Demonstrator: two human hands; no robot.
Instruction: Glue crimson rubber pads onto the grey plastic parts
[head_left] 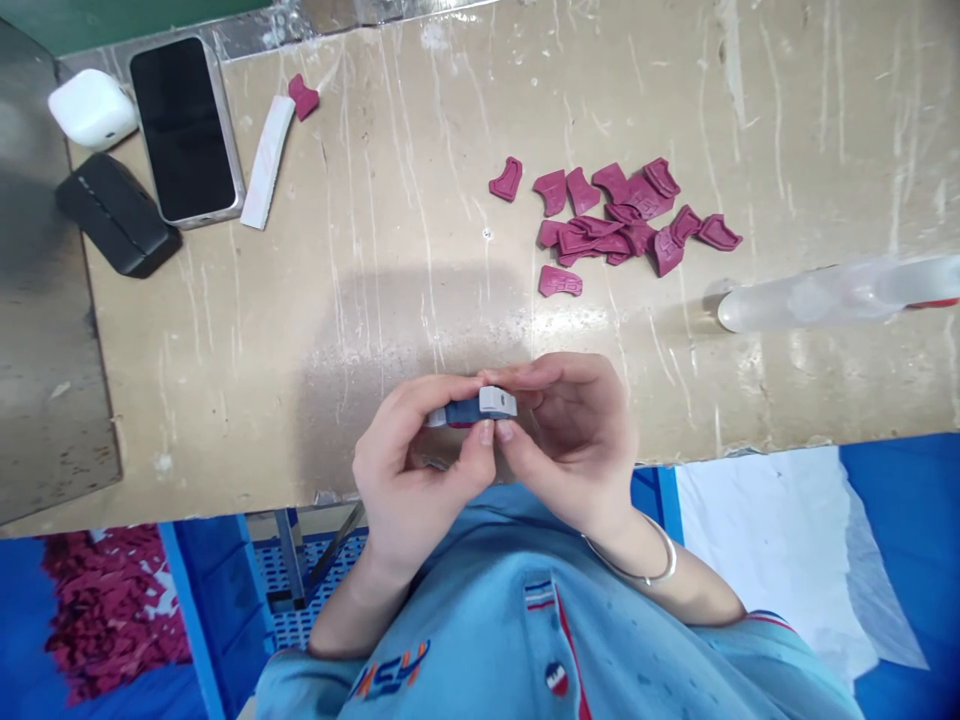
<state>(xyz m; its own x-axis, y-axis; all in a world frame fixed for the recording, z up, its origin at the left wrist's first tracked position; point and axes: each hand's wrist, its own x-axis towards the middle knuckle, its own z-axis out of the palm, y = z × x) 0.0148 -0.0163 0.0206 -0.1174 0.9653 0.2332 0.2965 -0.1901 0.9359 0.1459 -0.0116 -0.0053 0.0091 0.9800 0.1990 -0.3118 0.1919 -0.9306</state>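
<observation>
Close to the front edge of the worktable, my left hand (pixel 424 460) and my right hand (pixel 574 440) meet around a small dark-blue and light-grey part (pixel 496 402). Fingers of both hands press its top edge, and both thumbs press it from below. A little maroon shows along the part's underside. The fingers cover much of it, so its exact kind cannot be made out. Beyond my hands lies a loose group of maroon moulded pieces (pixel 592 240), some overlapping and some apart.
At the far left are a phone (pixel 186 130), a white case (pixel 94 108), a black case (pixel 118 215), a pale strip (pixel 268 165) and one maroon piece (pixel 303 97). A translucent bottle (pixel 810 297) lies at right. Below the table, a blue bin (pixel 217 610) stands beside heaped maroon pieces (pixel 112 610).
</observation>
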